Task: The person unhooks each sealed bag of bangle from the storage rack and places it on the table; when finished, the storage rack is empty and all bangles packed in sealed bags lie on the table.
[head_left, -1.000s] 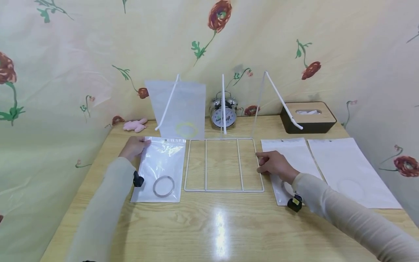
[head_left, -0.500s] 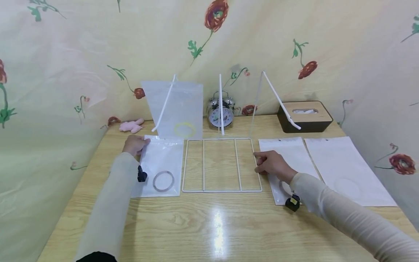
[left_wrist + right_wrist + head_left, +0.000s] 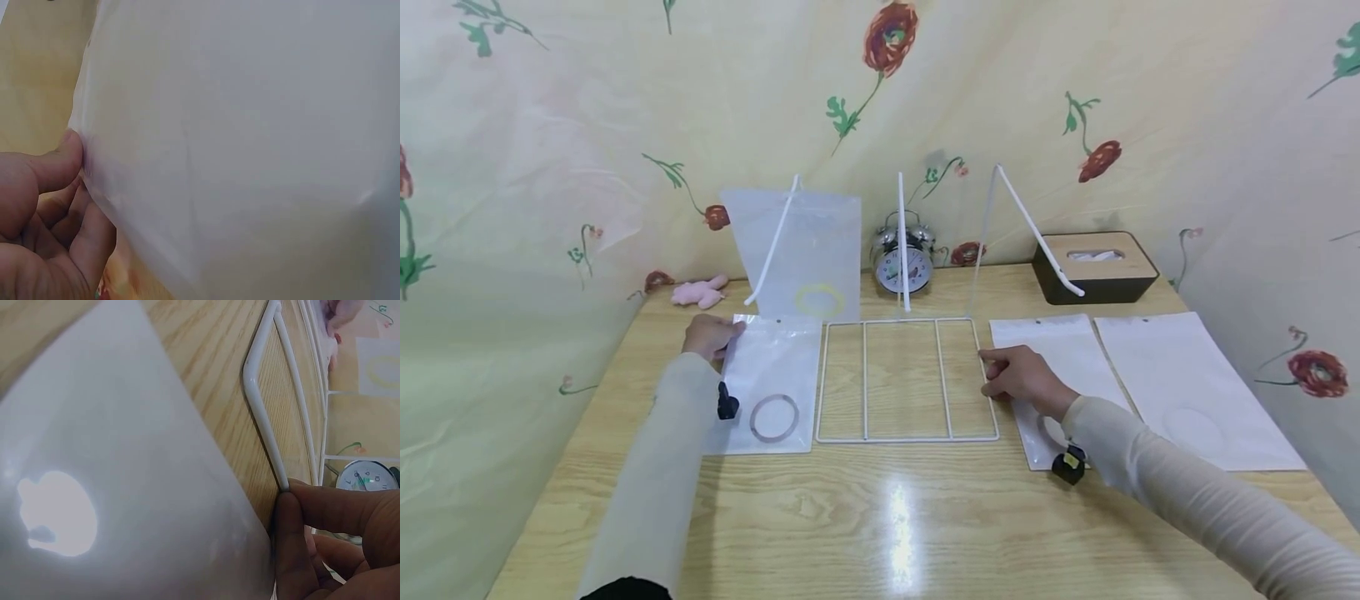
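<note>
My left hand (image 3: 709,335) pinches the upper left edge of a glossy white zip bag (image 3: 782,362). In the left wrist view the thumb (image 3: 59,165) lies on the bag's near face, and the film bends. A pinkish ring shape (image 3: 774,418) shows near the bag's bottom. My right hand (image 3: 1026,377) pinches the right side wire of a white wire rack (image 3: 907,439) between thumb and finger. From the rack's left prong (image 3: 775,237) hangs a translucent bag (image 3: 820,250) with a yellow ring shape (image 3: 820,300). Two more prongs stick up bare.
Two white bags (image 3: 1195,375) lie at the right, the nearer one (image 3: 1045,329) partly under my right hand. Behind the rack stand an alarm clock (image 3: 904,267) and a tissue box (image 3: 1096,267). A pink toy (image 3: 700,292) lies at the back left, by the flowered curtain (image 3: 625,100).
The left-hand bag has shifted slightly right, closer to the rack, its lower edge a little farther back. My right hand stays on the rack's wire. The head view has turned slightly.
</note>
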The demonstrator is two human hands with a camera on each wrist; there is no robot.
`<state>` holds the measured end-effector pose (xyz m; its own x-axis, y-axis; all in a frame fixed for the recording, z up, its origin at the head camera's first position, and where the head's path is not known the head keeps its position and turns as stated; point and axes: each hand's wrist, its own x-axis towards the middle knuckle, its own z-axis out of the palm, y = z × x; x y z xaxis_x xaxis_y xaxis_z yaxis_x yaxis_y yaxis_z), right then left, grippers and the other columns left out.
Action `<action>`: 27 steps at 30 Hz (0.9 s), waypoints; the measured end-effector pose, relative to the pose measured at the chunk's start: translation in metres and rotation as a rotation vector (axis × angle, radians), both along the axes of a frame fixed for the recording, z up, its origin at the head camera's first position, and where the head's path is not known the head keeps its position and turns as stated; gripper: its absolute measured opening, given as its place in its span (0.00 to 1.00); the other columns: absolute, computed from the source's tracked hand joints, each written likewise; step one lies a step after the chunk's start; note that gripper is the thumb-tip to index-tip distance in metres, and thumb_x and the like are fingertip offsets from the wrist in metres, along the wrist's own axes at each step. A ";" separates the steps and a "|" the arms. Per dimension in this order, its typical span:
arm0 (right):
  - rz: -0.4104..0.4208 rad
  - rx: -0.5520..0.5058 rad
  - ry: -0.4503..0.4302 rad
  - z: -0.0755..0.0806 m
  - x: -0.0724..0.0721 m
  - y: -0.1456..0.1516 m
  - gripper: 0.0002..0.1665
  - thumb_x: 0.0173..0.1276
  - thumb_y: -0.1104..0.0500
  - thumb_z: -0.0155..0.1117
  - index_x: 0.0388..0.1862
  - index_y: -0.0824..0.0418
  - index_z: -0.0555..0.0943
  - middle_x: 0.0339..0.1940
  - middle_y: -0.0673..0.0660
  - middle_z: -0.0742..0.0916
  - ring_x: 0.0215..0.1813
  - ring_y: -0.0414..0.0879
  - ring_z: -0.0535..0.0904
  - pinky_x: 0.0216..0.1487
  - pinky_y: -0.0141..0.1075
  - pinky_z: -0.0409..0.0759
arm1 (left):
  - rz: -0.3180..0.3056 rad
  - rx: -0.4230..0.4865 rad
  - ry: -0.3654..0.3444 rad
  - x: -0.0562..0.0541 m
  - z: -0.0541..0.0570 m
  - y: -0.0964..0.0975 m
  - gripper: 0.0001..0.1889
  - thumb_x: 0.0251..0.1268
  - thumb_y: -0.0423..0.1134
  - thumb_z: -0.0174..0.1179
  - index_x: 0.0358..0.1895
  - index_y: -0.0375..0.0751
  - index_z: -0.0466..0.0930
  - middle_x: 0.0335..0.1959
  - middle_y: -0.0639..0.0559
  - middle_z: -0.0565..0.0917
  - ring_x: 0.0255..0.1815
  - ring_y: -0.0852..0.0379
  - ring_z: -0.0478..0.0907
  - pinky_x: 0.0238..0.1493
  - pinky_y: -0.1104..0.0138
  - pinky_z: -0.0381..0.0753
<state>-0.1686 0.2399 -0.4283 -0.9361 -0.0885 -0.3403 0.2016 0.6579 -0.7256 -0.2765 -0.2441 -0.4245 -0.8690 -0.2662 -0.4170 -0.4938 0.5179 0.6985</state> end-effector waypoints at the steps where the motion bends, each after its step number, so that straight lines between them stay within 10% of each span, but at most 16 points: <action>1: 0.002 0.002 -0.001 0.000 0.000 0.000 0.41 0.59 0.71 0.72 0.71 0.72 0.69 0.36 0.58 0.82 0.31 0.46 0.77 0.33 0.34 0.77 | 0.005 0.000 -0.007 0.000 0.000 0.000 0.26 0.74 0.45 0.59 0.67 0.30 0.72 0.63 0.38 0.74 0.57 0.45 0.75 0.58 0.57 0.79; 16: 0.025 0.007 -0.001 0.000 -0.001 0.003 0.42 0.59 0.69 0.72 0.72 0.72 0.68 0.37 0.59 0.82 0.33 0.47 0.77 0.34 0.34 0.77 | -0.074 0.014 -0.002 0.005 0.018 -0.014 0.32 0.74 0.52 0.57 0.63 0.23 0.71 0.49 0.38 0.85 0.37 0.57 0.82 0.43 0.66 0.84; 27: 0.040 0.014 0.027 -0.002 -0.002 0.002 0.42 0.58 0.70 0.72 0.71 0.73 0.68 0.35 0.58 0.82 0.31 0.45 0.77 0.33 0.33 0.77 | -0.182 0.084 0.083 0.009 0.035 -0.016 0.30 0.81 0.51 0.42 0.81 0.49 0.54 0.64 0.33 0.71 0.58 0.40 0.73 0.54 0.56 0.77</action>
